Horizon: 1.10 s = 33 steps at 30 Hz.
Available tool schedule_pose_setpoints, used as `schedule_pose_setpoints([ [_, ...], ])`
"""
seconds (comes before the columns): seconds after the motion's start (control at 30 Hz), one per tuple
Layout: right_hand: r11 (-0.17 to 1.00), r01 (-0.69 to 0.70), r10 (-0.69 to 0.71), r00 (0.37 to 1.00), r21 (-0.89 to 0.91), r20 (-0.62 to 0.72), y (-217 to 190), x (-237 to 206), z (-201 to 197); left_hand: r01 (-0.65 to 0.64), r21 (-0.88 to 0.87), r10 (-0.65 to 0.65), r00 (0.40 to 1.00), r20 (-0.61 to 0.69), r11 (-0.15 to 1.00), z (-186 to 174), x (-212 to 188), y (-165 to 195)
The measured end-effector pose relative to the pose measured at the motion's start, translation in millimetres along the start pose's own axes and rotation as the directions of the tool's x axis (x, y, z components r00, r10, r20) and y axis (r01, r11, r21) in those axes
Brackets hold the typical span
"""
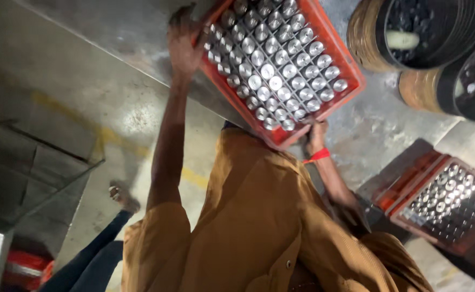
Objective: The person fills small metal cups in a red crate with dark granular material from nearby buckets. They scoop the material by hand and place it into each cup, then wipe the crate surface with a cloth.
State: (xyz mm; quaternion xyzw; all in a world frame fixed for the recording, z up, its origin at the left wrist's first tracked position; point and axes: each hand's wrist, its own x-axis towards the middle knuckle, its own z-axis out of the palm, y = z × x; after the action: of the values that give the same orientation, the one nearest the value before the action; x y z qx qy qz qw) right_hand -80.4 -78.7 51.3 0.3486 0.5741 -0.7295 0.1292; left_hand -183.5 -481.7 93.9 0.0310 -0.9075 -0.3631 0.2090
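At the top centre of the view, we note a red plastic crate (351,70) filled with rows of shiny metal cylinders (274,59) standing on end; its upper edge is cut off by the frame, so we cannot count the full load. Our left hand (183,40) grips the crate's left rim, fingers curled over the edge, with their tips hidden behind the plastic. Our right hand (316,135) holds the crate's lower corner from beneath; its fingers are closed on the wall but mostly covered by the crate, and a red band (318,156) circles the wrist. One side of the crate lies over a grey metal surface (113,27), though we cannot tell whether it rests there or is carried clear of it. Below, a brown garment (248,227) fills the lower middle and blocks the ground beneath. A second red crate (443,200) of similar cylinders sits at the right, partly cut off. Two round dark containers (427,32) appear at the upper right, their contents too dim to identify. A foot (123,197) shows on the concrete floor (86,108) at left, blurred, with a dark trouser leg (91,254) leading to it.
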Motion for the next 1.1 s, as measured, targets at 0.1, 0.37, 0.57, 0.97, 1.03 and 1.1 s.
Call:
schedule_pose_setpoints([
  [0.1,0.996,0.079,-0.076,0.994,0.042,-0.083,-2.1,13.5,-45.8,0.402,-0.332,-0.214,0.851,0.48,0.853,26.3,-18.3,-10.0],
  [0.37,0.952,0.201,-0.244,0.953,-0.229,-0.18,-16.6,14.3,-130.3,0.693,-0.593,-0.222,0.706,0.672,0.409,57.8,-124.5,32.1],
  [0.57,0.927,0.227,-0.286,0.943,-0.299,-0.17,-37.8,21.2,-164.7,0.723,-0.635,-0.267,0.691,0.672,0.272,93.6,-150.4,49.0],
  [0.97,0.518,0.388,-0.849,0.343,-0.763,-0.402,-160.2,75.3,-210.9,0.436,-0.393,-0.43,0.896,0.108,0.81,69.5,-141.3,103.9],
  [1.03,0.499,0.183,-0.841,0.339,-0.847,-0.422,-206.7,93.1,-210.7,0.48,-0.33,-0.49,0.87,0.057,0.813,68.9,-143.8,108.8],
  [1.1,0.409,0.118,-0.784,0.553,-0.905,-0.283,-224.7,99.3,-193.3,0.48,-0.386,-0.502,0.864,0.05,0.788,67.9,-144.5,107.1],
])
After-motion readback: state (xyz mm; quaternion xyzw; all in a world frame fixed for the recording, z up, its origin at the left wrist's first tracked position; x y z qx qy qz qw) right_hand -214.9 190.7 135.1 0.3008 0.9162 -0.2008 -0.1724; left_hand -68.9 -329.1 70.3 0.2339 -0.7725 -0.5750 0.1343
